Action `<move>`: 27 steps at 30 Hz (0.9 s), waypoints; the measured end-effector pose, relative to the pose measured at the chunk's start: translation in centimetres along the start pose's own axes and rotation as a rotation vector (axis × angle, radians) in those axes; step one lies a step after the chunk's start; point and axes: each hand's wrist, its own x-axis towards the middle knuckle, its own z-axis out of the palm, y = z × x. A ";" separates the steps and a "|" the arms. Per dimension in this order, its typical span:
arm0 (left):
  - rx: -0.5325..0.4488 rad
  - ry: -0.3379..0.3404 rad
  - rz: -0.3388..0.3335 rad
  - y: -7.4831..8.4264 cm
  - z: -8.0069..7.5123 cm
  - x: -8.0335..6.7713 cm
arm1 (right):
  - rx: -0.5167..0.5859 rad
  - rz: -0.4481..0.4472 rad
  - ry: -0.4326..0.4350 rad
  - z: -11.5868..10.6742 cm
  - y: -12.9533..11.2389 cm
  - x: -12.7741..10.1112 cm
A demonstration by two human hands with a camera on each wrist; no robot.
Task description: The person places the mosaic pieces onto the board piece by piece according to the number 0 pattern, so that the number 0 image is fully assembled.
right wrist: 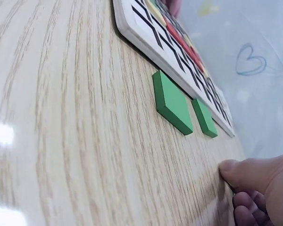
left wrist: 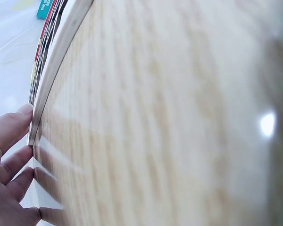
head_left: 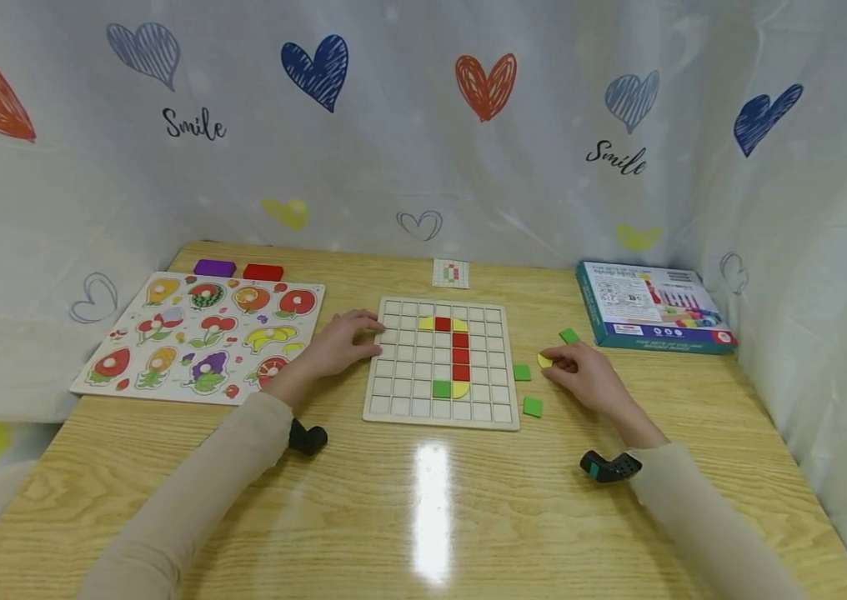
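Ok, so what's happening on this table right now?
A person sits at a wooden table working a grid board partly filled with red, yellow and green pieces. The left hand rests on the board's left edge. The right hand touches a yellow piece lying on the table right of the board, near three loose green squares.

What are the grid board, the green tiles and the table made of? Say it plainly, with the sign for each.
Grid board: pale wood or plywood, unpainted, by its light edge. Green tiles: likely painted wood, matte, thick with square edges. Table: oak-look wood grain, probably glossy laminate, since it mirrors the lamp.
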 end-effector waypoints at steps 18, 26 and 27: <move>-0.011 -0.004 -0.015 0.1 0.0 0.0 | 0.131 0.062 0.038 0.5 -4.7 0.5; -0.008 -0.008 -0.017 0.1 -0.1 0.0 | 0.154 -0.048 -0.054 2.2 -9.1 1.1; -0.009 -0.009 -0.019 0.1 -0.1 0.0 | 0.162 -0.065 -0.068 2.5 -9.6 1.1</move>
